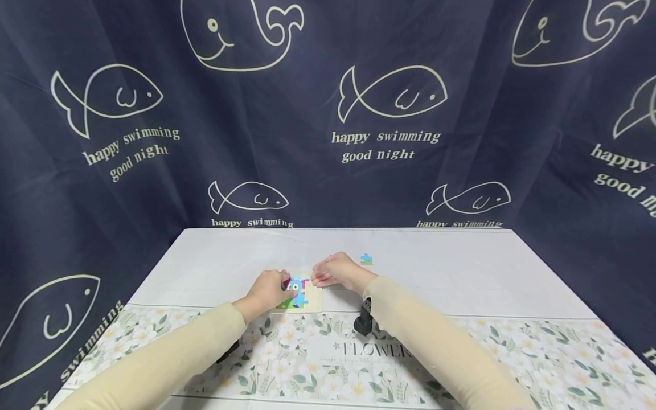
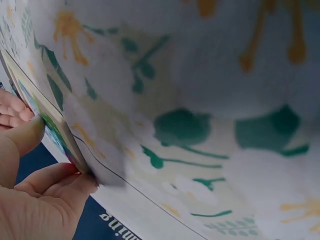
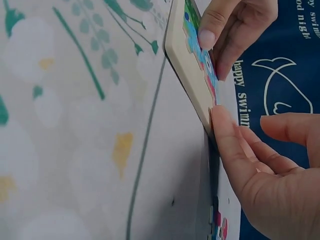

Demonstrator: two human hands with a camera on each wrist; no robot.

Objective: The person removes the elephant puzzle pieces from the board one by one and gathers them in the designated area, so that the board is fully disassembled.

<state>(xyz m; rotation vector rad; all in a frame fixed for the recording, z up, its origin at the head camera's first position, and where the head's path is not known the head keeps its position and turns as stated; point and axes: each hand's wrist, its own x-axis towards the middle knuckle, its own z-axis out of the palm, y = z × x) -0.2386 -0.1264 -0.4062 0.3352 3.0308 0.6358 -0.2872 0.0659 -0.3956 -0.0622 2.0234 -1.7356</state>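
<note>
A wooden jigsaw puzzle board (image 1: 315, 300) lies on the table, with a blue cartoon figure (image 1: 296, 286) and green ground in its picture. My left hand (image 1: 266, 291) grips the board's left side, its thumb (image 2: 31, 134) over the picture and its fingers at the edge. At the right side, my right hand (image 1: 335, 270) touches the board's rim with extended fingers (image 3: 226, 132); its thumb stands apart. No piece shows in that hand. A loose blue and green puzzle piece (image 1: 366, 259) lies behind and to the right of it.
A white tablecloth (image 1: 441, 276) with a flowered band (image 1: 353, 376) covers the table. Dark blue curtains (image 1: 318, 108) with fish drawings hang behind and at both sides. A black wrist device (image 1: 364, 319) sits under the right sleeve.
</note>
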